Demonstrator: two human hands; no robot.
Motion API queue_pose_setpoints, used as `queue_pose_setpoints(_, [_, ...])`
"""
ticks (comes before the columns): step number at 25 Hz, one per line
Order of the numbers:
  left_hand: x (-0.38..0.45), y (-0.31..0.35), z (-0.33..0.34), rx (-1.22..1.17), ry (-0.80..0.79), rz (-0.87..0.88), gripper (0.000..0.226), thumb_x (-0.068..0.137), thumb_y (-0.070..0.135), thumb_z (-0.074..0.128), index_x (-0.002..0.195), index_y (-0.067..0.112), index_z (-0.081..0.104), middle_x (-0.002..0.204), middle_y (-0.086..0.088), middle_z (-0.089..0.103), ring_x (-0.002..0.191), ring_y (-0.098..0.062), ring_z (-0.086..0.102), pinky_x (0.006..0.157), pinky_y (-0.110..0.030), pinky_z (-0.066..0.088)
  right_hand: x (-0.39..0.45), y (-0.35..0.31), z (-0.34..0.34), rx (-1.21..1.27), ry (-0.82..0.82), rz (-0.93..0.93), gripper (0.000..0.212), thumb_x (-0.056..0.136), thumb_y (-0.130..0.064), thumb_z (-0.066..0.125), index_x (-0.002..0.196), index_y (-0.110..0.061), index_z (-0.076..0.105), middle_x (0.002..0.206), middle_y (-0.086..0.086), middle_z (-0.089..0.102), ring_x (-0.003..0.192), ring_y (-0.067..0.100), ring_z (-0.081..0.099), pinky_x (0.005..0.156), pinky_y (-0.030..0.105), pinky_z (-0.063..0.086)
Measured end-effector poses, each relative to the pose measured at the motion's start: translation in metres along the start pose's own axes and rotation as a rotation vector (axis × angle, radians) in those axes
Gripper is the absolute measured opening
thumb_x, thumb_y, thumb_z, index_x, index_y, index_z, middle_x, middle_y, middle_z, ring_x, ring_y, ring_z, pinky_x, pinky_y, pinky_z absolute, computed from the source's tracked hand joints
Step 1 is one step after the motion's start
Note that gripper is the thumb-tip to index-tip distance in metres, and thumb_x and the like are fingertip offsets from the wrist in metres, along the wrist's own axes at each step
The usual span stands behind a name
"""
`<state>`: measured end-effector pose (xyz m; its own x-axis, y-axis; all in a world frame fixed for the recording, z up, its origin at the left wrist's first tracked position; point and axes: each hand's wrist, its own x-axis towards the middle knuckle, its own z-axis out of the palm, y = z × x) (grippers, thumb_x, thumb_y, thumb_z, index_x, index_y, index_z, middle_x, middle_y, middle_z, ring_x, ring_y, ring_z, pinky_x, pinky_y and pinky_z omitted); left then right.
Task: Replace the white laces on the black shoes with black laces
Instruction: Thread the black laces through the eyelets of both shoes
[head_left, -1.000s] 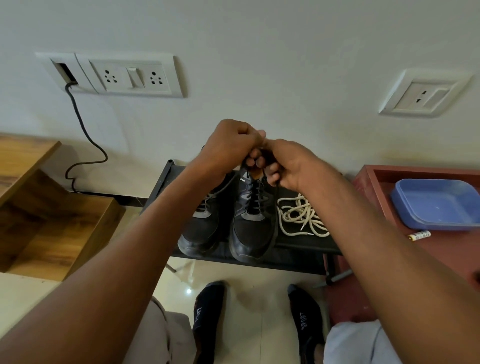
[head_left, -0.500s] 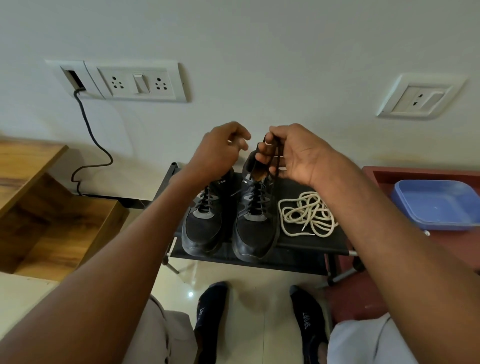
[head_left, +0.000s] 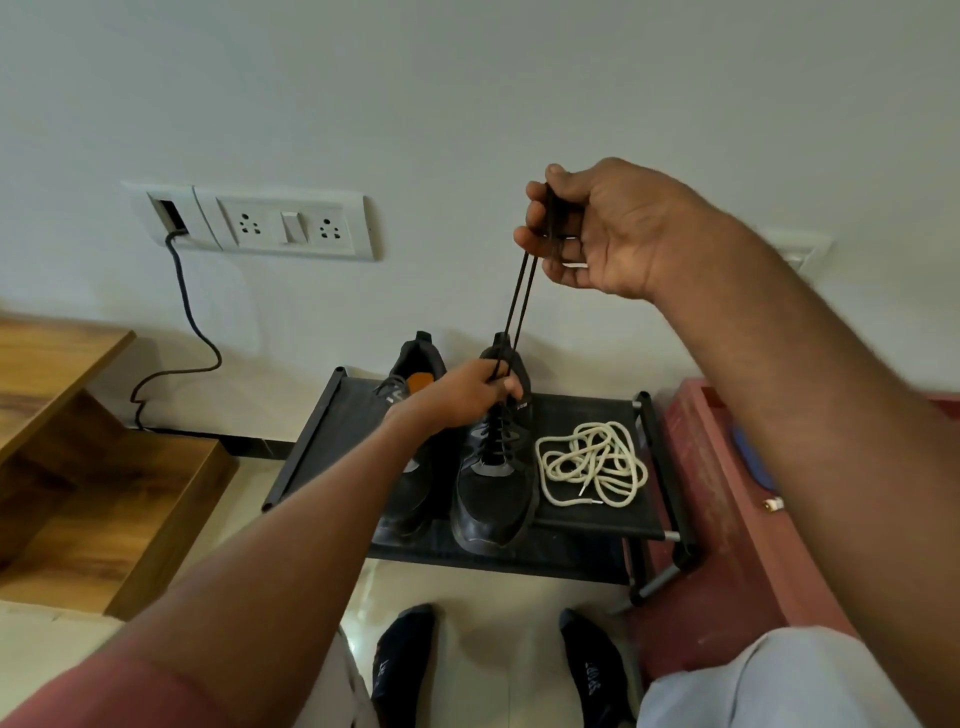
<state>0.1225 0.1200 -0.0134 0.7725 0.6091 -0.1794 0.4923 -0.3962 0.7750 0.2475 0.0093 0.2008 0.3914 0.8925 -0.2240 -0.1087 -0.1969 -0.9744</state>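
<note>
- Now the right hand is high in front of the wall, and its fingers are curled round both ends of the black lace, which runs tight down to the right shoe.
- Below, the left hand pinches the same two strands just above the tongue of this shoe, on the black rack.
- For this step I think it is best to pull straight up with even force, so both ends come out the same length before a knot is made.
- The left hand should keep the shoe down, otherwise the pull can lift or tip it.
- Each crossing should lie flat; from here the lower rows look threaded, but the arm hides part of them, so I cannot be sure.
- The left shoe stands just beside and seems to have dark lace too.
- The white laces lie in a loose heap on the rack, just beside the right shoe, already off the shoes.
</note>
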Motion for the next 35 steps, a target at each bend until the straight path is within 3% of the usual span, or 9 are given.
queue_pose_setpoints(7, [0.006,-0.003,0.011,0.050,0.012,-0.020,0.033,0.111,0.023,0.041,0.101,0.014,0.070,0.094,-0.001,0.069,0.085,-0.016,0.062,0.084,-0.032,0.047,-0.015,-0.051,0.007,-0.018,0.150,0.036,0.029,0.107,-0.020,0.049,0.084,-0.019,0.066,0.067,-0.007,0.064,0.067,0.015,0.072,0.069,0.028,0.047])
queue_pose_setpoints(16, [0.010,-0.004,0.009,0.075,0.032,-0.037,0.034,0.108,0.016,0.043,0.087,0.015,0.069,0.083,0.002,0.067,0.071,-0.015,0.057,0.072,-0.029,0.045,-0.022,-0.058,0.015,-0.062,0.126,0.003,0.029,0.108,-0.024,0.052,0.085,-0.019,0.068,0.067,-0.007,0.063,0.067,0.014,0.071,0.069,0.027,0.048])
queue_pose_setpoints(19, [-0.001,0.003,0.004,0.024,0.033,-0.011,0.028,0.108,0.025,0.053,0.097,0.015,0.076,0.084,0.002,0.072,0.071,-0.010,0.062,0.072,-0.023,0.046,-0.022,-0.024,0.014,-0.179,0.097,-0.068,0.031,0.107,-0.034,0.056,0.085,-0.021,0.074,0.073,-0.007,0.059,0.074,0.012,0.063,0.072,0.029,0.047])
queue_pose_setpoints(23, [-0.015,0.010,-0.026,-0.201,0.155,0.022,0.015,0.102,0.011,0.062,0.100,0.008,0.076,0.079,-0.004,0.077,0.072,-0.012,0.072,0.070,-0.021,0.051,-0.024,0.055,0.005,-0.275,-0.007,-0.020,0.031,0.107,-0.032,0.056,0.096,-0.014,0.079,0.074,-0.004,0.060,0.073,0.011,0.057,0.072,0.031,0.046])
queue_pose_setpoints(27, [-0.028,-0.002,-0.052,-0.181,0.228,-0.067,0.037,0.091,-0.009,0.048,0.108,0.014,0.072,0.077,-0.017,0.074,0.063,-0.016,0.066,0.056,-0.027,0.049,-0.005,0.138,-0.010,-0.335,0.138,0.098,0.022,0.103,-0.024,0.062,0.102,-0.013,0.081,0.100,-0.005,0.068,0.079,0.011,0.054,0.070,0.030,0.047])
queue_pose_setpoints(29, [-0.034,-0.004,-0.061,-0.133,0.216,-0.114,0.038,0.088,-0.009,0.050,0.112,0.013,0.069,0.074,-0.014,0.072,0.060,-0.016,0.063,0.053,-0.025,0.047,0.015,0.163,-0.027,-0.528,0.217,0.190,0.015,0.094,-0.019,0.072,0.104,-0.009,0.078,0.102,-0.001,0.069,0.079,0.015,0.059,0.069,0.035,0.053])
queue_pose_setpoints(32, [-0.036,-0.006,-0.070,0.153,0.052,-0.161,0.029,0.087,0.001,0.058,0.102,0.018,0.075,0.074,-0.006,0.076,0.067,-0.017,0.067,0.066,-0.031,0.056,0.030,0.177,-0.052,-1.127,0.146,0.208,0.014,0.087,-0.021,0.072,0.092,-0.009,0.070,0.086,0.008,0.071,0.077,0.027,0.067,0.076,0.040,0.059])
queue_pose_setpoints(34, [-0.036,-0.013,-0.071,0.332,-0.060,-0.224,0.011,0.092,0.019,0.066,0.091,0.018,0.078,0.072,-0.001,0.076,0.071,-0.018,0.070,0.075,-0.033,0.057,0.029,0.182,-0.054,-1.310,0.047,0.229,0.019,0.091,-0.027,0.070,0.093,-0.010,0.063,0.085,0.007,0.064,0.081,0.028,0.066,0.077,0.039,0.057])
queue_pose_setpoints(35, [-0.035,-0.017,-0.068,0.413,-0.078,-0.248,0.018,0.094,0.030,0.067,0.085,0.019,0.078,0.071,0.000,0.076,0.073,-0.017,0.071,0.076,-0.033,0.056,0.029,0.184,-0.050,-1.371,0.022,0.227,0.021,0.093,-0.031,0.070,0.096,-0.012,0.060,0.089,0.007,0.061,0.087,0.030,0.065,0.080,0.040,0.056])
